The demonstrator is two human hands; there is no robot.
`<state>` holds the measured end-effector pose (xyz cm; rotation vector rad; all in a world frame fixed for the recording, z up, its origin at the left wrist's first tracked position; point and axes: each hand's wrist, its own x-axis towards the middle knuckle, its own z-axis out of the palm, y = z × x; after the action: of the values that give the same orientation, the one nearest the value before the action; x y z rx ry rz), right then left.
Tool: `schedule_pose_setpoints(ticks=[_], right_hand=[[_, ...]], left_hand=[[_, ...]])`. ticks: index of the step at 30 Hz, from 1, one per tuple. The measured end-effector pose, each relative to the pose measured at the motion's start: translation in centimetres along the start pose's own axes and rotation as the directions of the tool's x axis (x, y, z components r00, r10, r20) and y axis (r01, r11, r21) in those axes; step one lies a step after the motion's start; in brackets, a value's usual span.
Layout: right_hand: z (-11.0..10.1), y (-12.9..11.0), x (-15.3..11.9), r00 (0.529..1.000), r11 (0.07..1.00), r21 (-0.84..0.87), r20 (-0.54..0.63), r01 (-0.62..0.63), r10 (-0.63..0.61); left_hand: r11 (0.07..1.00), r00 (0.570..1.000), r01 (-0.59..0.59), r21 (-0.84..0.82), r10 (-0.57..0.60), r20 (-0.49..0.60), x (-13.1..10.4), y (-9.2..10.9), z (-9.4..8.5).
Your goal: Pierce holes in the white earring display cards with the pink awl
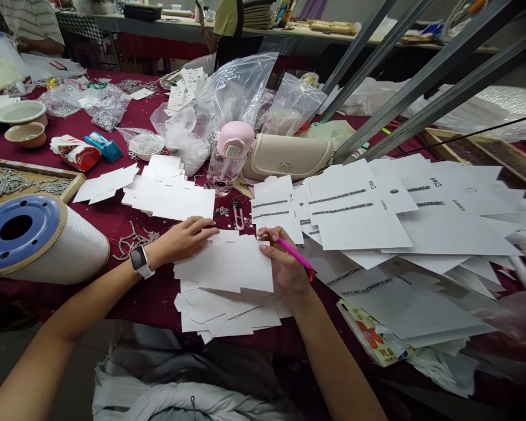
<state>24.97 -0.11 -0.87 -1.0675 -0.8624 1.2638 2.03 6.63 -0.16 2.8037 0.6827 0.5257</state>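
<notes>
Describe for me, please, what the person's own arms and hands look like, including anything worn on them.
The left hand and right hand wear no gloves. A watch with a dark, rectangular face and a whitish band circles the left wrist; none shows on the right. No sleeve shows on the left forearm or right forearm.
</notes>
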Motion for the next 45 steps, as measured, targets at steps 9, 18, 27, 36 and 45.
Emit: schedule_pose_setpoints(ticks=[9,18,27,36,45], right_hand=[[-0.2,1.4,0.2,0.977,0.963,-0.251,-0.162,0.097,-0.141],[0.3,1.7,0.0,0.991,0.975,-0.197,-0.07,0.101,-0.117],[0.5,1.9,0.0,0.999,0.978,-0.203,-0.005,0.052,-0.054],[0.9,1.9,-0.3,0.999,0.954,-0.296,0.03,0.044,-0.037],[1.1,2.1,-0.2,0.999,0.963,-0.269,0.027,0.034,-0.028]], left_hand=[[0.843,0.975,0.125,0.523,-0.006,-0.224,-0.4,-1.2,-2.1],[0.786,0.986,-0.013,0.618,0.112,-0.121,-0.5,-1.2,-1.5],[0.698,0.945,-0.073,0.712,0.277,-0.174,-0.8,-0.8,-1.4],[0.744,0.971,-0.062,0.665,0.198,-0.131,-0.6,-0.9,-0.8],[0.759,0.917,-0.075,0.647,0.307,-0.254,-0.9,-0.7,-1.2]])
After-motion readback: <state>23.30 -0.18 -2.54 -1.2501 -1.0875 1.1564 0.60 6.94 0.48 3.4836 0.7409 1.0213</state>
